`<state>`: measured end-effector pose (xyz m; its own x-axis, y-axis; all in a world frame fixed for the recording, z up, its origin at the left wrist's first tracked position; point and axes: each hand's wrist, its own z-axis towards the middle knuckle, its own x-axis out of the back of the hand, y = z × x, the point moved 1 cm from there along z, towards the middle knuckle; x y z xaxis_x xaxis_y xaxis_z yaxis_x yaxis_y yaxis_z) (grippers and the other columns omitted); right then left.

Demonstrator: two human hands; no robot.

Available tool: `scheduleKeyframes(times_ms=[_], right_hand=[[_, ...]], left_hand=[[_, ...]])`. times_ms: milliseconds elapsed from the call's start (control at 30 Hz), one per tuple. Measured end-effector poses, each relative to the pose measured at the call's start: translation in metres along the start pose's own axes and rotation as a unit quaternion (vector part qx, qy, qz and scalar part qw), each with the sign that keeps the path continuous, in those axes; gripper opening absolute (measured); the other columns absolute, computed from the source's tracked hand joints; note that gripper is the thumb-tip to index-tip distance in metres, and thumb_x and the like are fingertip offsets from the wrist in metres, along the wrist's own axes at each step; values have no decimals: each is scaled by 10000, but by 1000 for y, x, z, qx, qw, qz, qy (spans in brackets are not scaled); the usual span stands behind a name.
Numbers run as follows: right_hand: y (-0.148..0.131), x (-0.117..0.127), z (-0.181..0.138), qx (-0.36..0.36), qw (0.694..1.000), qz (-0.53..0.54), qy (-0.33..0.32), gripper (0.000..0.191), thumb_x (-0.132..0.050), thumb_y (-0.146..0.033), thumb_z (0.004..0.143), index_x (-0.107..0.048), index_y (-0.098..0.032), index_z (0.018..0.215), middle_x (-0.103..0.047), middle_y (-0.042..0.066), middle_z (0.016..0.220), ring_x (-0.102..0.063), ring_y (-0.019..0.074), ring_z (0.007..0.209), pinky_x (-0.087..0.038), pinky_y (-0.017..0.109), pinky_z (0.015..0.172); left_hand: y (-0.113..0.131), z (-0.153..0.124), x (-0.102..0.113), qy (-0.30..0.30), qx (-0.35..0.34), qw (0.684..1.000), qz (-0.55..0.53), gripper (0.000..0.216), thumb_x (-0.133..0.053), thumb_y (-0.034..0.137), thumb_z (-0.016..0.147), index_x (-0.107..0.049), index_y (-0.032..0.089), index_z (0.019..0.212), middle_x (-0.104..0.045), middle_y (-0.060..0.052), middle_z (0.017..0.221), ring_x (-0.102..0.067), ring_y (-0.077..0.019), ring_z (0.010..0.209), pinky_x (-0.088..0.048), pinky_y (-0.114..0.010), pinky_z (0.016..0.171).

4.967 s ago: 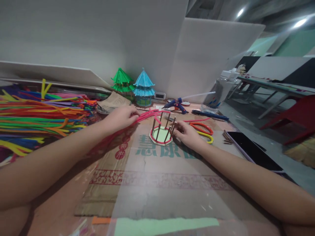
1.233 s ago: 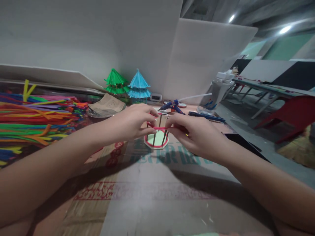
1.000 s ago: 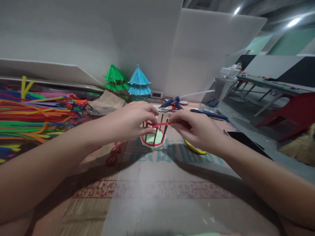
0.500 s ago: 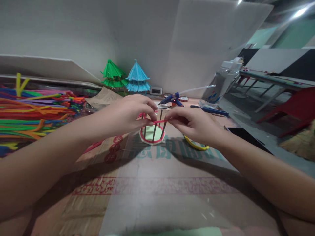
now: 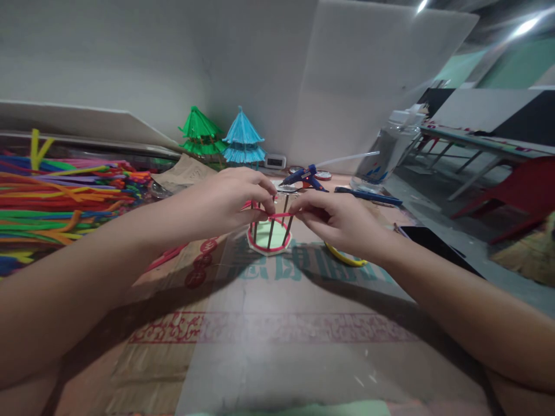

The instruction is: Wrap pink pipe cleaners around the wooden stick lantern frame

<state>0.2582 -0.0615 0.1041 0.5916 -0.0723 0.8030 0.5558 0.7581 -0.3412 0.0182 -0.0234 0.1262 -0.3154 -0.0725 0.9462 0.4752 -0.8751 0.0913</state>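
Observation:
A small model (image 5: 269, 234) stands on flattened cardboard (image 5: 277, 323): a pale green base rimmed in red, with several brown sticks rising from it. A pink pipe cleaner (image 5: 280, 216) runs across the tops of the sticks. My left hand (image 5: 225, 199) pinches its left end with closed fingers. From the other side my right hand (image 5: 340, 222) pinches the right end, also closed. Both hands hover just above the model.
A heap of coloured pipe cleaners (image 5: 60, 199) fills the left. Green (image 5: 197, 132) and blue (image 5: 243, 138) pagoda models stand at the back wall. Behind the model lie a blue glue gun (image 5: 303, 175), a clear bottle (image 5: 388, 153), a yellow pipe cleaner (image 5: 344, 258) and a dark phone (image 5: 427, 237).
Five seconds ago my left hand lay on loose pink pipe cleaners and my right touched the sticks. Both hands have since come together over the model, holding one pink pipe cleaner; little change in the last second.

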Motion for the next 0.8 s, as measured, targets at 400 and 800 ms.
scheduleKeyframes(times_ms=[400,800], right_hand=[[0,-2,1,14,1000,17,0,204,-534,-76,922,-708,-169,971,-710,11,829,-585,119,718,-400,217,649],[2,-4,1,8,1000,21,-14,205,-530,-79,935,-705,-170,991,-719,22,870,-599,133,762,-431,231,695]], left_hand=[[1,1,0,-8,13,1000,-23,345,-504,368,1029,-807,218,1097,-728,-113,1280,-671,-246,1168,-506,-375,1032],[6,2,-7,23,52,998,-34,392,-513,483,1009,-785,200,1002,-753,-96,1192,-688,-240,1109,-494,-358,983]])
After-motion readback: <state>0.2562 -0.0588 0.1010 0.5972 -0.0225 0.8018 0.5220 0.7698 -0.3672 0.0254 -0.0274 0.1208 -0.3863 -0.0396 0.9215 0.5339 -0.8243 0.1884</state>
